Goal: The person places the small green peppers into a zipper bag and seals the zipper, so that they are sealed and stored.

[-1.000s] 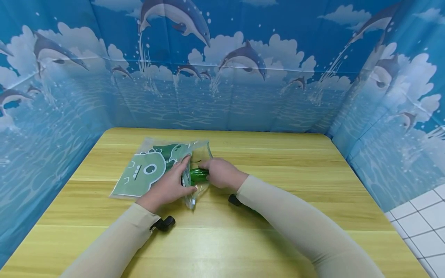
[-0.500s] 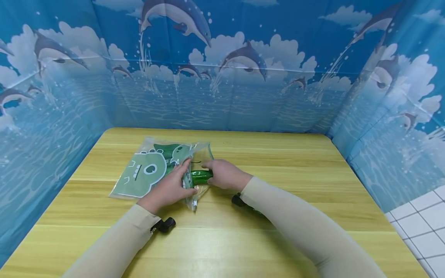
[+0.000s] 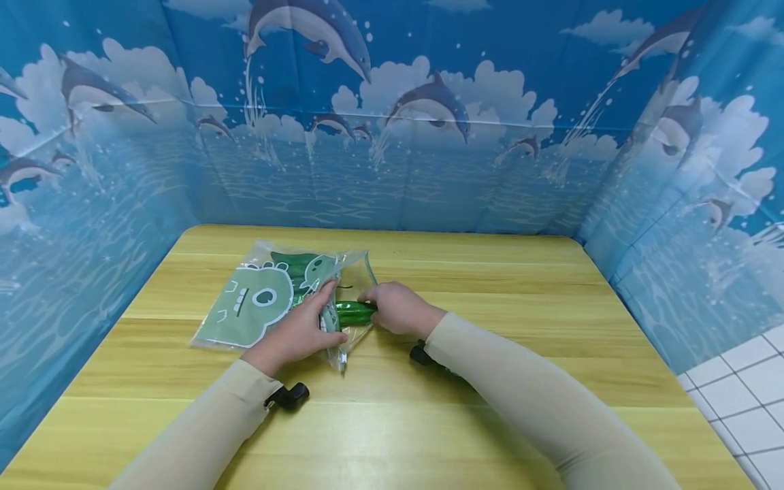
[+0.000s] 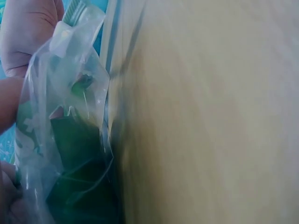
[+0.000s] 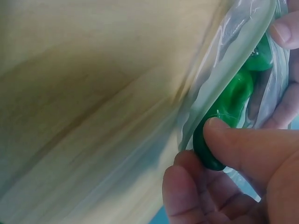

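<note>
A clear zip bag [image 3: 229, 320] printed with green cartoon monsters lies on the table with its mouth to the right. Dark green shapes [image 3: 290, 262] show through the plastic. My left hand [image 3: 294, 340] holds the bag near its mouth, thumb and fingers spread along the upper layer. At the opening, my right hand [image 3: 401, 309] pinches the end of a long, shiny green pepper [image 3: 355, 312]. In the right wrist view, thumb and fingers meet on the dark tip of the pepper [image 5: 236, 95], beside the bag's rim [image 5: 233, 60]. The pepper's far end is hidden inside.
The yellow wood-grain table [image 3: 490, 286] reaches out on all sides of the bag. Blue dolphin-print curtains [image 3: 398, 170] hang behind it and at both sides. White floor tiles [image 3: 747, 381] show at the right. A black wrist camera [image 3: 290, 396] sits at the left cuff.
My right hand has shifted slightly to the right, and the pepper has moved a little with it. The left hand and the bag have stayed nearly in place.
</note>
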`<action>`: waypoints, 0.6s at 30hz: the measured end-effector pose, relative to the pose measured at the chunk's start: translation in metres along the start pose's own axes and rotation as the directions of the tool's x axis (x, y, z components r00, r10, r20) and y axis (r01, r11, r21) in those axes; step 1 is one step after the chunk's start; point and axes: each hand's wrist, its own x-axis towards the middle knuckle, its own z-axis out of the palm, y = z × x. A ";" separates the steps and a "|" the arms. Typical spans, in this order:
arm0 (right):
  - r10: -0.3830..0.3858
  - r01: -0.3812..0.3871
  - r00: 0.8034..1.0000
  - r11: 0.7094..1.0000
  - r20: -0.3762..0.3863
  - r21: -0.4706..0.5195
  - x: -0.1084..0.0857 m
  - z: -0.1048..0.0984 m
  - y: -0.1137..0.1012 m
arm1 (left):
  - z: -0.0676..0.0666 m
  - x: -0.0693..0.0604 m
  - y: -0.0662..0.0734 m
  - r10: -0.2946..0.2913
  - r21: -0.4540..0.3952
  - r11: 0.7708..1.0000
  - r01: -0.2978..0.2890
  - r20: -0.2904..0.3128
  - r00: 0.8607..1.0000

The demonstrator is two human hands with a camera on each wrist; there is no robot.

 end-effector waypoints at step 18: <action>-0.001 0.001 1.000 1.000 0.002 0.002 0.000 0.003 -0.006 | -0.001 -0.002 0.002 -0.019 -0.004 1.000 0.019 0.008 1.000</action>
